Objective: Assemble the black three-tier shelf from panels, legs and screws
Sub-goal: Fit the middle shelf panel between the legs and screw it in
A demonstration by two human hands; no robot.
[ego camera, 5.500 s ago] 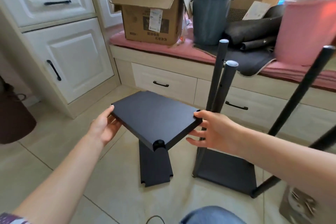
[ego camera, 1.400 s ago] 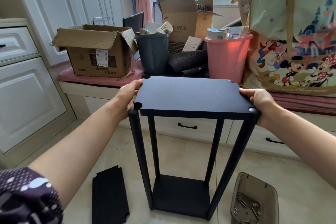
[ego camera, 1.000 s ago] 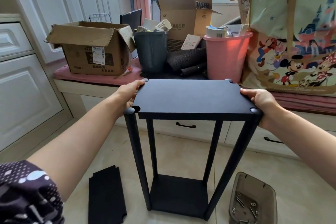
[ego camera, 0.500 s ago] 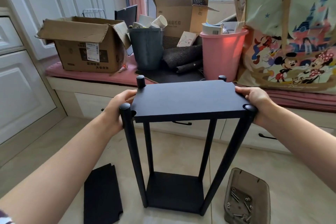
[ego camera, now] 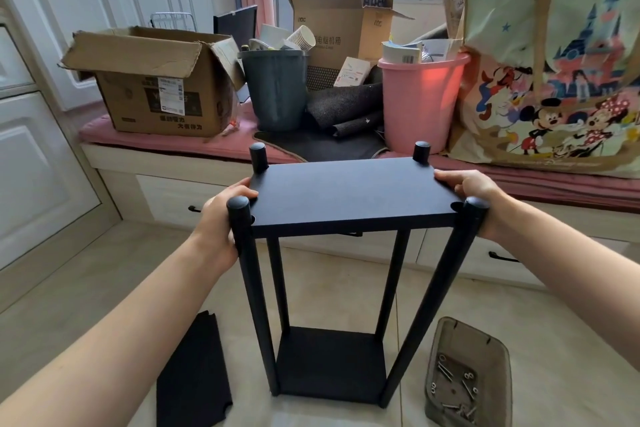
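A black shelf frame stands upright on the tiled floor, its bottom panel (ego camera: 330, 360) joined to several black legs (ego camera: 251, 291). A second black panel (ego camera: 353, 194) sits between the legs a little below their tops, so the leg ends stick up at its corners. My left hand (ego camera: 221, 218) grips the panel's left short edge, thumb on top. My right hand (ego camera: 471, 196) grips the right short edge the same way. A third black panel (ego camera: 192, 378) lies flat on the floor at the lower left. Screws (ego camera: 453, 388) lie in a clear plastic tray (ego camera: 467, 336) on the floor at the right.
A window bench with a pink cushion (ego camera: 194, 144) runs behind the frame, crowded with cardboard boxes (ego camera: 156, 80), a grey bin (ego camera: 277, 90), a pink bucket (ego camera: 420, 100) and a cartoon-print bag (ego camera: 554, 62). White cabinets (ego camera: 38, 166) stand on the left.
The held panel first rested level with the leg tops; it has slid down the legs, whose ends now stick up above its corners. Both hands went down with it.
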